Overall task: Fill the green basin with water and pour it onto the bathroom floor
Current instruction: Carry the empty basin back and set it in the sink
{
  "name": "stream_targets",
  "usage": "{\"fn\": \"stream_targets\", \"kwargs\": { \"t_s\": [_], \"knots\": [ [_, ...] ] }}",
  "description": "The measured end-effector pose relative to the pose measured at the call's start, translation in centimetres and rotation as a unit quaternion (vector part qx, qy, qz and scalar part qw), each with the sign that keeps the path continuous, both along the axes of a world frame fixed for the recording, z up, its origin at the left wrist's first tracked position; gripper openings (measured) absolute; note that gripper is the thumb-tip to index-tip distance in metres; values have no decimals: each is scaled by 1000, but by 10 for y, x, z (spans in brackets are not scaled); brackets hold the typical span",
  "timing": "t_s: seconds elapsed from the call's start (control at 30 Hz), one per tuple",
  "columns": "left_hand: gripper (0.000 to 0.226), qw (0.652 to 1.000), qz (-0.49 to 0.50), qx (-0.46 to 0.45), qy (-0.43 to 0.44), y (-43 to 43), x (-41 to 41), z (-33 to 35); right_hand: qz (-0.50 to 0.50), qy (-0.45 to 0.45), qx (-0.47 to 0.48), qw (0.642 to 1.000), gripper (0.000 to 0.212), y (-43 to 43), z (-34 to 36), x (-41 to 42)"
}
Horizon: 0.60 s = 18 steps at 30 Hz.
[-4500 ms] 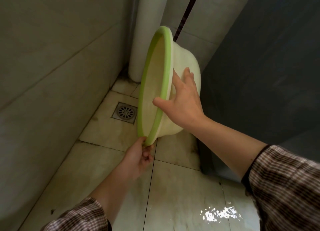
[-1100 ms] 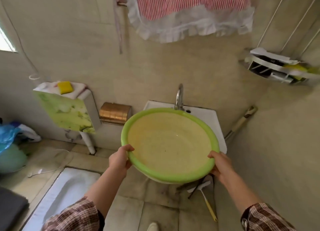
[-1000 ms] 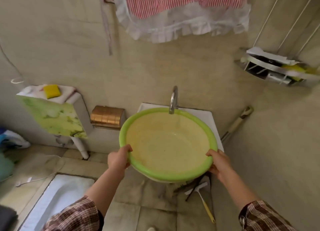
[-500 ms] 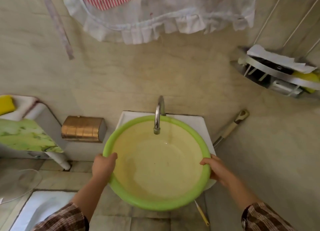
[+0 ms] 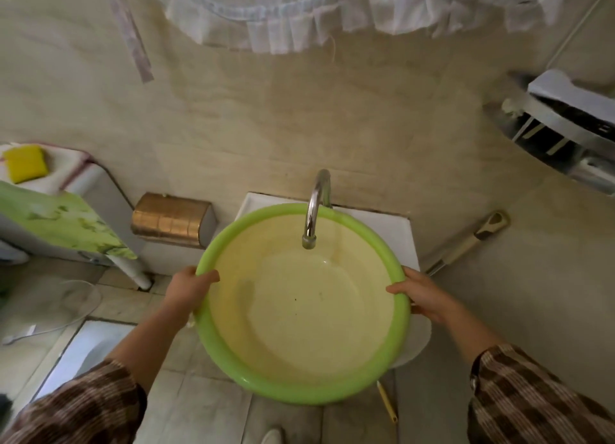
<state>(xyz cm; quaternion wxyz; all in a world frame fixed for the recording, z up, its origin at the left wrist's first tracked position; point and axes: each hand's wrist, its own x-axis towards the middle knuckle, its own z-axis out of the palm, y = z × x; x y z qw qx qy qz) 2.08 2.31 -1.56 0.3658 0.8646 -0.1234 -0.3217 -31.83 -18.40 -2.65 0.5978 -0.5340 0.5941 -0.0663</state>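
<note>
The green basin (image 5: 301, 313), pale yellow inside with a bright green rim, sits level over the white sink (image 5: 396, 230) and hides most of it. Its inside looks dry. The curved metal tap (image 5: 314, 210) arches over the basin's far rim, and no water runs from its spout. My left hand (image 5: 188, 289) grips the basin's left rim with the thumb over the edge. On the right rim my right hand (image 5: 422, 295) holds it the same way.
A toilet cistern (image 5: 66, 217) with a green patterned front and a yellow sponge (image 5: 25, 164) stands at left, beside a copper paper holder (image 5: 171, 219). A wall rack (image 5: 565, 127) hangs at right. A long handle (image 5: 466, 244) leans by the sink. Frilled cloth (image 5: 299, 17) hangs overhead.
I have turned from the floor drain corner to the sink. Both hands carried the basin forward and set it under the tap, over the sink.
</note>
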Motion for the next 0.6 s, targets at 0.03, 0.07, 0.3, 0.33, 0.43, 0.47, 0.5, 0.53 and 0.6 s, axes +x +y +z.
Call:
{"fn": "stream_targets", "kwargs": {
  "t_s": [0.03,0.07,0.3,0.33,0.43,0.47,0.5,0.53,0.6],
  "knots": [
    [30,1000,-1,-2,4,0,1,2,14,7,-13,1000,42,-4,3,4],
    [29,1000,-1,-6,9,1,2,3,29,15,-27,999,43,-8,6,7],
    [22,995,37,-71,67,13,1,0,94,82,-118,985,42,-14,2,36],
    [22,993,44,-79,74,15,2,0,99,85,-119,984,41,-16,3,40],
    [21,992,43,-83,86,22,6,1,130,91,-139,977,42,-25,8,53],
    [22,992,43,-82,90,24,7,2,153,93,-153,972,43,-28,10,59],
    [22,991,42,-83,95,25,9,2,180,95,-168,965,46,-32,12,65],
    [21,991,42,-83,100,26,10,3,205,98,-184,956,50,-35,14,71],
    [21,990,36,-79,108,27,13,5,240,101,-213,942,58,-41,18,84]
  ]
}}
